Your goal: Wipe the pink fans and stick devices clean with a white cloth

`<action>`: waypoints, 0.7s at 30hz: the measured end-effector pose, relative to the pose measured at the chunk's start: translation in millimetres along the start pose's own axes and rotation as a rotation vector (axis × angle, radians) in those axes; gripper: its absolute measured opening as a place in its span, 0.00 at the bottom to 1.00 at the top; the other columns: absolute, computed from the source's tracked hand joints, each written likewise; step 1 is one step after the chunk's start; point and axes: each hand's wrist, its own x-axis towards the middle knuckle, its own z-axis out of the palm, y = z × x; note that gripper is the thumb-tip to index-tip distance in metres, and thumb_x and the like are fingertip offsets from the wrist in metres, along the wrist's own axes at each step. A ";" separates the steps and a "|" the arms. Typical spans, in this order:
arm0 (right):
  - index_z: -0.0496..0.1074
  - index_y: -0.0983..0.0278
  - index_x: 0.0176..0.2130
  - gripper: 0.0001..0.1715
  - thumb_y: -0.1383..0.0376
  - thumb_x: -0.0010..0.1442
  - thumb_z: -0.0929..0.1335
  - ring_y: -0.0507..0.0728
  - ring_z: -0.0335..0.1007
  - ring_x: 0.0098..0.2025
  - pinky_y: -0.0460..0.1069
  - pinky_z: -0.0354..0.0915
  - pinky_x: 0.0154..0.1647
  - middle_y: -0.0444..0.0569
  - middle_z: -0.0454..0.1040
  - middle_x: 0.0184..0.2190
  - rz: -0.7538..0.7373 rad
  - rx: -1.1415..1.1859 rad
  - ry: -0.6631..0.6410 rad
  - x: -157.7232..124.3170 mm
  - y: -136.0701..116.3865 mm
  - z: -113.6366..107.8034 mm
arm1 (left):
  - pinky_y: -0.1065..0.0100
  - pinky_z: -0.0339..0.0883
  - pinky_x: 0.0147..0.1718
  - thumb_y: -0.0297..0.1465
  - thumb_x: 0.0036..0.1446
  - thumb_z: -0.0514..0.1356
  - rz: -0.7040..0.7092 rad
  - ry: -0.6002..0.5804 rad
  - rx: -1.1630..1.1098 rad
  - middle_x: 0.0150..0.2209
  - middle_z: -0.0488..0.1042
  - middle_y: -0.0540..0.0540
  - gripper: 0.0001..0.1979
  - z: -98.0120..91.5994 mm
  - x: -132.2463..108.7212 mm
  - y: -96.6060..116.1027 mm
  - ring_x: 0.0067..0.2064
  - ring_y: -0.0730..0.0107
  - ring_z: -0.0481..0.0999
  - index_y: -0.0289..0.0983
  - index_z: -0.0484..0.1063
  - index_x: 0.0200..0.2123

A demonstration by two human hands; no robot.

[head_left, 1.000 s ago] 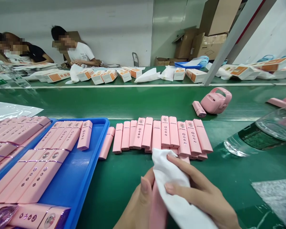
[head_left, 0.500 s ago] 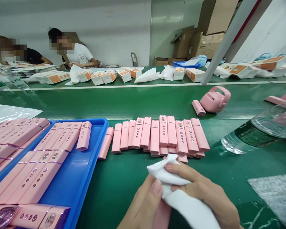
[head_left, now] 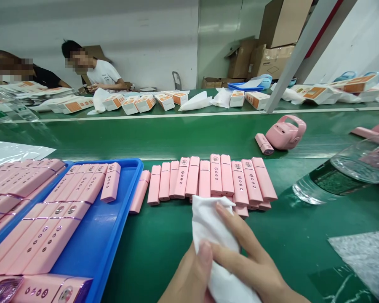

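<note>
My right hand [head_left: 251,263] presses a white cloth [head_left: 210,229] with its fingers laid along it. My left hand [head_left: 192,277] grips from below, thumb on the cloth; the pink device it held in earlier frames is hidden under the cloth. Just beyond lies a row of pink stick-shaped devices [head_left: 214,179] on the green table [head_left: 164,248]. At the left a blue tray [head_left: 110,235] holds more pink devices [head_left: 50,227] in rows.
A clear water bottle [head_left: 344,174] lies on its side at the right. A pink handheld gadget [head_left: 286,132] sits on the green conveyor. A clear plastic bag [head_left: 366,256] lies at lower right. Other people work at the far table with white-orange boxes [head_left: 145,101].
The cloth has been slid along the pink device: bunched near my hands half a second ago, stretched forward over it now. The device is no longer visible.
</note>
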 end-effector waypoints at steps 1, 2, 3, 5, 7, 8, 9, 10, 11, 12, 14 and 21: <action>0.75 0.52 0.45 0.16 0.55 0.55 0.69 0.62 0.60 0.58 0.53 0.61 0.58 0.44 0.65 0.56 -0.030 -0.009 -0.004 -0.7 -1.9 2.7 | 0.66 0.65 0.37 0.48 0.55 0.53 0.000 0.000 0.007 0.34 0.73 0.43 0.29 0.7 0.1 -0.9 0.36 0.63 0.73 0.38 0.63 0.55; 0.76 0.52 0.42 0.14 0.54 0.57 0.67 0.62 0.57 0.60 0.53 0.58 0.60 0.41 0.63 0.58 -0.038 -0.007 -0.005 -0.9 -3.1 3.8 | 0.67 0.65 0.34 0.50 0.53 0.54 0.001 -0.006 0.016 0.32 0.73 0.44 0.31 1.3 0.3 -1.3 0.33 0.65 0.72 0.37 0.64 0.54; 0.76 0.52 0.42 0.14 0.54 0.59 0.65 0.61 0.59 0.59 0.51 0.60 0.58 0.39 0.63 0.58 -0.022 0.004 -0.004 -0.3 -3.5 3.2 | 0.69 0.63 0.29 0.53 0.50 0.55 -0.001 -0.014 0.022 0.29 0.71 0.46 0.34 1.9 0.5 -1.0 0.29 0.69 0.70 0.37 0.64 0.54; 0.73 0.52 0.47 0.16 0.56 0.62 0.62 0.55 0.73 0.46 0.41 0.72 0.40 0.40 0.71 0.51 0.084 0.033 0.005 3.2 -2.1 -2.1 | 0.75 0.56 0.20 0.56 0.45 0.57 -0.024 -0.045 0.047 0.23 0.66 0.50 0.38 2.9 0.9 0.9 0.21 0.78 0.63 0.36 0.62 0.53; 0.73 0.53 0.47 0.18 0.54 0.62 0.61 0.51 0.74 0.25 0.38 0.70 0.19 0.42 0.78 0.35 0.226 0.083 0.031 8.6 0.9 -9.9 | 0.78 0.51 0.19 0.54 0.45 0.59 -0.048 -0.085 0.092 0.21 0.63 0.53 0.37 3.7 0.7 4.0 0.19 0.82 0.59 0.36 0.59 0.51; 0.75 0.55 0.44 0.19 0.52 0.61 0.61 0.50 0.69 0.18 0.39 0.66 0.14 0.42 0.77 0.26 0.296 0.117 0.052 11.2 2.6 -13.5 | 0.78 0.52 0.19 0.52 0.47 0.60 -0.055 -0.104 0.110 0.21 0.63 0.54 0.33 3.9 0.4 5.6 0.19 0.83 0.59 0.37 0.59 0.49; 0.77 0.56 0.40 0.21 0.49 0.60 0.61 0.50 0.64 0.14 0.40 0.64 0.12 0.42 0.73 0.19 0.356 0.159 0.069 13.3 4.3 -16.4 | 0.78 0.54 0.21 0.49 0.49 0.60 -0.056 -0.117 0.119 0.21 0.63 0.54 0.29 3.9 -0.1 7.3 0.20 0.83 0.60 0.37 0.59 0.47; 0.77 0.57 0.37 0.22 0.47 0.58 0.62 0.50 0.61 0.13 0.41 0.63 0.11 0.42 0.69 0.14 0.396 0.205 0.072 14.6 5.8 -18.5 | 0.78 0.55 0.22 0.47 0.50 0.60 -0.051 -0.122 0.118 0.22 0.64 0.53 0.25 3.9 -0.5 8.7 0.21 0.83 0.62 0.37 0.59 0.44; 0.77 0.57 0.36 0.23 0.46 0.58 0.61 0.51 0.60 0.13 0.42 0.62 0.12 0.41 0.66 0.12 0.406 0.249 0.054 15.2 7.0 -19.8 | 0.78 0.56 0.22 0.45 0.53 0.59 -0.048 -0.119 0.106 0.23 0.65 0.53 0.21 3.9 -0.8 10.0 0.21 0.82 0.63 0.37 0.59 0.41; 0.76 0.57 0.38 0.24 0.46 0.58 0.61 0.51 0.60 0.13 0.43 0.62 0.12 0.41 0.65 0.12 0.393 0.303 0.001 15.1 7.8 -20.5 | 0.78 0.56 0.21 0.44 0.55 0.57 -0.050 -0.113 0.093 0.23 0.66 0.52 0.18 3.8 -0.9 11.1 0.21 0.82 0.64 0.37 0.59 0.39; 0.73 0.58 0.45 0.25 0.47 0.60 0.59 0.51 0.60 0.13 0.44 0.60 0.12 0.42 0.67 0.14 0.362 0.391 -0.131 13.6 8.3 -20.6 | 0.78 0.55 0.19 0.41 0.58 0.54 -0.047 -0.091 0.090 0.25 0.68 0.52 0.13 4.1 -0.2 12.4 0.19 0.82 0.65 0.37 0.60 0.38; 0.72 0.60 0.47 0.26 0.48 0.60 0.60 0.48 0.53 0.16 0.44 0.55 0.16 0.46 0.71 0.23 0.512 0.543 -0.177 12.4 5.9 -21.2 | 0.77 0.60 0.21 0.46 0.52 0.58 -0.178 0.083 0.186 0.27 0.69 0.50 0.22 8.9 4.7 7.5 0.21 0.80 0.68 0.37 0.65 0.43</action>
